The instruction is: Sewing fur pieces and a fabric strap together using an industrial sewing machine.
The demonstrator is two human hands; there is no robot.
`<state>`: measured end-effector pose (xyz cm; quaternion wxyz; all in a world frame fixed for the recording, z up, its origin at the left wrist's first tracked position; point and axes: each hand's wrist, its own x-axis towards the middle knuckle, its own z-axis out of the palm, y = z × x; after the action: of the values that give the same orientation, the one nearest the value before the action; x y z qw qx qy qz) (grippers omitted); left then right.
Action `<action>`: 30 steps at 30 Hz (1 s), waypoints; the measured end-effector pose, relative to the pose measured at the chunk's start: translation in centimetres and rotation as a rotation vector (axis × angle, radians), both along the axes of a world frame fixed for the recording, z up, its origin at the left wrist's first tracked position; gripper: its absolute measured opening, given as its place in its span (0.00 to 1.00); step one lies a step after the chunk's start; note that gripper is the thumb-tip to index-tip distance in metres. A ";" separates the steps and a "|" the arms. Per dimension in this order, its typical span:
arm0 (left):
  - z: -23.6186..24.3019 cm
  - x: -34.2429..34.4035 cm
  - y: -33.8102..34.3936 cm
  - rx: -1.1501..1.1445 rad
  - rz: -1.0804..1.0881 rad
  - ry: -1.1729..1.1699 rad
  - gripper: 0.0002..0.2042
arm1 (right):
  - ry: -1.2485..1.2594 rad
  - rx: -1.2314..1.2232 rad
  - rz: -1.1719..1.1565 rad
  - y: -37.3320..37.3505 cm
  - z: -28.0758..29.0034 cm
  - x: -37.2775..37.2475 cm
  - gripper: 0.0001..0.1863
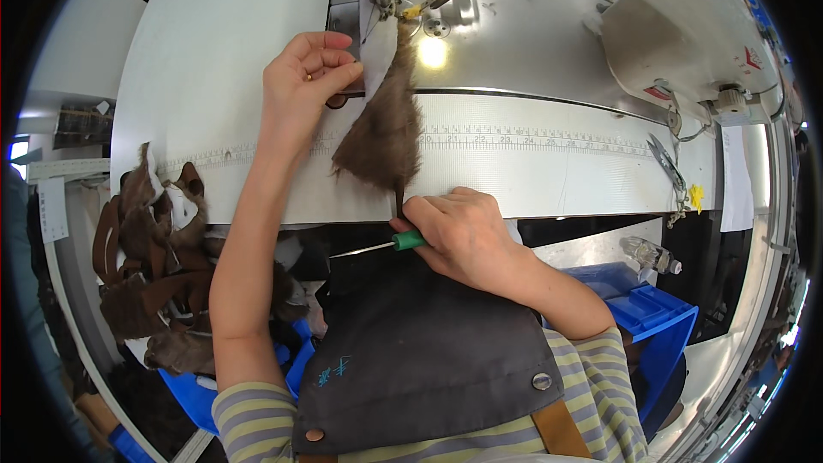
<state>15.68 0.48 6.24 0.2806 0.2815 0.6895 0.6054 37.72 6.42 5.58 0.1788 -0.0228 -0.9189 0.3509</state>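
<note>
A brown fur piece [383, 133] with a pale backing edge runs from the sewing machine's presser foot [387, 7] toward me. My left hand [304, 86] is beside its upper left, thumb and curled fingers closed; what they pinch, if anything, I cannot make out. My right hand [459, 238], at the table's front edge, grips a green-handled awl [408, 240], its metal point toward the left, and touches the narrow lower end of the fur.
Brown fur scraps [176, 266] hang at the left edge of the white ruled table [531, 171]. Scissors [664, 163] lie right, near a yellow tag [696, 197]. Blue bins [651, 317] and a clear bottle [651, 255] sit below. The machine head [660, 51] overhangs the upper right.
</note>
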 end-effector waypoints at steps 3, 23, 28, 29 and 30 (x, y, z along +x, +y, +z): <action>-0.4 0.0 -1.4 0.064 -0.037 0.000 0.10 | 0.004 -0.006 0.006 0.0 -0.1 0.0 0.14; 1.4 4.6 -4.2 -0.274 -0.214 -0.218 0.15 | 0.042 -0.602 -0.011 -2.4 0.2 1.2 0.14; 2.2 5.8 -3.7 -0.404 -0.168 -0.250 0.13 | 0.000 -0.623 0.001 -3.1 -1.5 0.7 0.16; 2.1 5.8 -3.7 -0.425 -0.206 -0.183 0.13 | 0.002 -0.607 0.011 -3.1 -1.5 0.7 0.16; 2.1 5.9 -3.7 -0.427 -0.205 -0.181 0.13 | 0.004 -0.609 0.011 -2.9 -1.4 0.8 0.16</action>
<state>21.54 -3.26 8.30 0.4544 0.2290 0.7416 0.4371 38.52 3.48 4.16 0.1636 -0.0695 -0.7712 0.6112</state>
